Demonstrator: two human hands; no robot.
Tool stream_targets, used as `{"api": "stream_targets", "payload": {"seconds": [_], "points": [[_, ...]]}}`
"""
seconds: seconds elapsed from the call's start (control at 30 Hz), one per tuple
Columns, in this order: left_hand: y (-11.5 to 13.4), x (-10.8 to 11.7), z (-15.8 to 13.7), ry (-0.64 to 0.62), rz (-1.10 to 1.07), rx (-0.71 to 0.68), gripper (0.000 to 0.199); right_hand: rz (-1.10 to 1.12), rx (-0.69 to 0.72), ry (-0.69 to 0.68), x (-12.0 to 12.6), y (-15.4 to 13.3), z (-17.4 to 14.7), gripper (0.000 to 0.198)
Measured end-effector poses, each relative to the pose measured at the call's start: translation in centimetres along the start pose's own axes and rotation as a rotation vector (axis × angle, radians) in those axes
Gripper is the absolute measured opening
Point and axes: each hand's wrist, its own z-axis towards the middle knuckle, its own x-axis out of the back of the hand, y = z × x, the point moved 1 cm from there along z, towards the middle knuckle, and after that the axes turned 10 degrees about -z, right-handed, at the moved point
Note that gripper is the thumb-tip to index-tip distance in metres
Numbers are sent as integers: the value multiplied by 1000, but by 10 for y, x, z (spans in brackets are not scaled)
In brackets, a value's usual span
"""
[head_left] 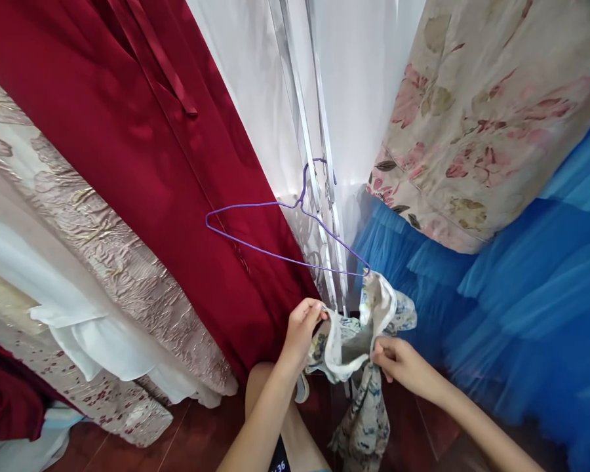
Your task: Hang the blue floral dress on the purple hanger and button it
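Note:
A purple wire hanger (260,204) is hooked on a white metal stand and tilts down to the right. Its right end sits in one shoulder of a small floral garment (364,413), pale with blue and yellow print and a white-edged neckline. My left hand (302,328) is closed in a pinch on the garment's left edge, apart from the hanger's left end. Lower on the right, my right hand (398,364) pinches the neckline edge. The rest of the garment hangs down between my arms.
The white metal stand (324,164) runs down the middle. A long red dress (191,216) and a textured pinkish gown (122,275) hang on the left. On the right hang a floral dress (452,137) and a blue tulle skirt (511,314). Below is a dark red tiled floor (187,436).

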Motion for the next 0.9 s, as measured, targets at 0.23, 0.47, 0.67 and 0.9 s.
{"api": "stream_targets", "payload": {"seconds": [0.23, 0.47, 0.67, 0.9], "points": [[22, -72, -58, -426, 309, -38, 20, 303, -37, 22, 13, -47, -15, 55], [13, -80, -96, -719, 784, -492, 11, 914, -415, -105, -4, -80, -22, 23], [20, -36, -83, -270, 473, -367, 62, 954, -223, -317, -4, -110, -36, 38], [-18, -11, -61, -458, 277, 218, 43, 278, -57, -274, 62, -141, -42, 11]]}}
